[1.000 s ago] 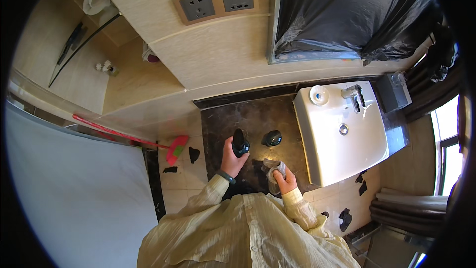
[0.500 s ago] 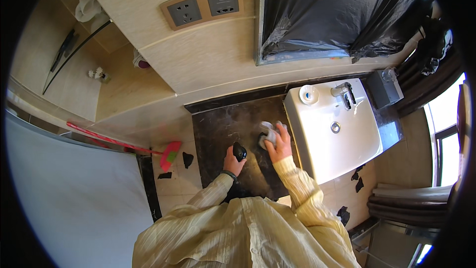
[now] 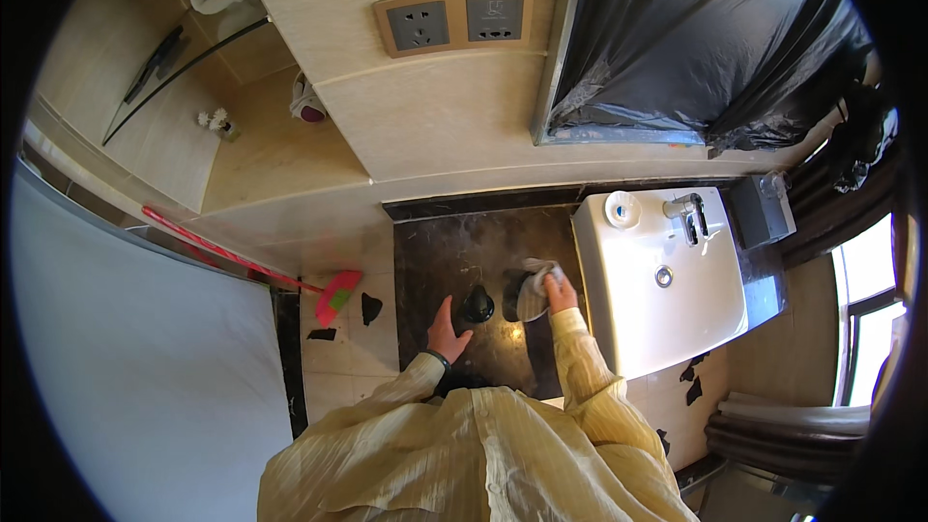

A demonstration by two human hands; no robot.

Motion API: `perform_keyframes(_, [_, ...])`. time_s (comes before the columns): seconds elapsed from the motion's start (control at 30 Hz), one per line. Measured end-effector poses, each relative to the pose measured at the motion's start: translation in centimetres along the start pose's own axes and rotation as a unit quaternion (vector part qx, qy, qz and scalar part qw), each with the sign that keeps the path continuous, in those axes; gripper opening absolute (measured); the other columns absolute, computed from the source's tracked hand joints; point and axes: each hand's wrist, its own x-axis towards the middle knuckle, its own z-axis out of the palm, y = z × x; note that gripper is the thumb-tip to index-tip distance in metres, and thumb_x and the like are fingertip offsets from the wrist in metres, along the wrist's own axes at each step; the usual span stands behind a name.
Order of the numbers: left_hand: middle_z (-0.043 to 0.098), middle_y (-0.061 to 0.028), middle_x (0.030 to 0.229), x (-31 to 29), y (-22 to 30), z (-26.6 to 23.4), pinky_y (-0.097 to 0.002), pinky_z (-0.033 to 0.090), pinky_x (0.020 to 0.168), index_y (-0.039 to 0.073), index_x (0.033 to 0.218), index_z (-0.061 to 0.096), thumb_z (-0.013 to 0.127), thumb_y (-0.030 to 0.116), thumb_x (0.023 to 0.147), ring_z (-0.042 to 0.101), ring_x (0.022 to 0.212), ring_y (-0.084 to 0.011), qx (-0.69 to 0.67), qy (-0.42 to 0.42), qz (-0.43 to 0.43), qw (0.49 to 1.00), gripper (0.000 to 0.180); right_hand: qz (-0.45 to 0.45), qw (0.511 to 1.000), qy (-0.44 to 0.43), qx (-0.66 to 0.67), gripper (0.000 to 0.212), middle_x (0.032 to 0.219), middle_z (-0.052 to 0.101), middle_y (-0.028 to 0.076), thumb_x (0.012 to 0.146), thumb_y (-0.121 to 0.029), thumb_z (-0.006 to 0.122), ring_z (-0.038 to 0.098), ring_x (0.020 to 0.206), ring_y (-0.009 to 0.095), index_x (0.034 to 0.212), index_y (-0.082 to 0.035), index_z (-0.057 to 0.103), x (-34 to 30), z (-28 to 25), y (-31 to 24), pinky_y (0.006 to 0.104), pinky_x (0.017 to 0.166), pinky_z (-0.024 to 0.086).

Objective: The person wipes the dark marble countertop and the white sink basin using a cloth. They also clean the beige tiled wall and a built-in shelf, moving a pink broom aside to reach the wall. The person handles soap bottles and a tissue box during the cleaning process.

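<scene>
On the dark marble-look counter (image 3: 440, 246), a glossy black bottle (image 3: 478, 304) stands by itself. My left hand (image 3: 446, 333) is just left of it and toward me, thumb and forefinger spread, holding nothing; a small gap seems to separate them. A dark band circles that wrist. In my right hand (image 3: 561, 291) is a bunched pale grey cloth (image 3: 536, 298), low over the counter between the bottle and the white washbasin (image 3: 619, 275). Fingers of the right hand are partly hidden by the cloth.
The basin carries a chrome tap (image 3: 688, 213) and a small white dish (image 3: 623, 209). A grey box (image 3: 762, 213) stands behind it on the right. At left a pink broom (image 3: 336, 298) leans near black scraps (image 3: 371, 308) on the floor. Black plastic (image 3: 686, 58) covers a framed panel.
My left hand has let go of the black bottle, which now stands on the counter. The cloth in my right hand spreads wider. The whole view has shifted, so the surroundings sit farther right and lower.
</scene>
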Motion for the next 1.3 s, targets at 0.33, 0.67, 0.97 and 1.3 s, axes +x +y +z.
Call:
perform_keyframes(0.33, [0.036,-0.0219,0.139,-0.3,9.1,-4.3,-0.044,0.032,0.103,-0.001,0.135,0.034,0.07,0.014,0.075,0.037,0.127,-0.0378,0.037,0.103,0.223,0.969,0.071,0.103,0.952,0.11,0.267,0.042,0.112,0.061,0.009,0.094,-0.034,0.053,0.059,0.099,0.021,0.124,-0.005,0.053,-3.7,-7.3,2.7,0.035,0.082,0.05])
perform_keyframes(0.67, [0.038,-0.0181,0.139,6.5,14.5,3.2,-0.0464,0.037,0.095,0.012,0.133,0.041,0.067,0.025,0.08,0.044,0.121,-0.035,0.22,-0.071,0.228,0.946,0.061,0.042,0.811,-0.048,-0.582,0.062,0.144,0.032,0.018,0.066,-0.039,0.074,0.034,0.128,0.04,0.123,-0.022,0.056,-14.1,-6.4,12.1,0.0492,0.101,0.037])
perform_keyframes(0.97, [0.055,-0.0043,0.097,7.8,13.1,5.0,-0.0445,0.041,0.077,0.019,0.107,0.053,0.058,0.003,0.076,0.058,0.091,-0.0281,0.255,-0.124,0.238,0.929,0.035,0.033,0.812,-0.06,-0.579,0.062,0.147,0.03,0.014,0.067,-0.036,0.075,0.031,0.132,0.035,0.125,-0.024,0.055,-15.1,-6.6,11.7,0.0494,0.102,0.034])
perform_keyframes(1.3, [0.054,-0.0009,0.088,2.8,11.4,2.8,-0.0408,0.036,0.092,0.016,0.088,0.058,0.05,0.016,0.082,0.053,0.093,-0.0204,0.294,-0.114,0.414,0.854,0.01,0.018,0.794,-0.048,-0.605,0.063,0.146,0.03,0.016,0.067,-0.034,0.076,0.031,0.132,0.036,0.125,-0.022,0.055,-15.4,-6.2,11.3,0.0506,0.097,0.037])
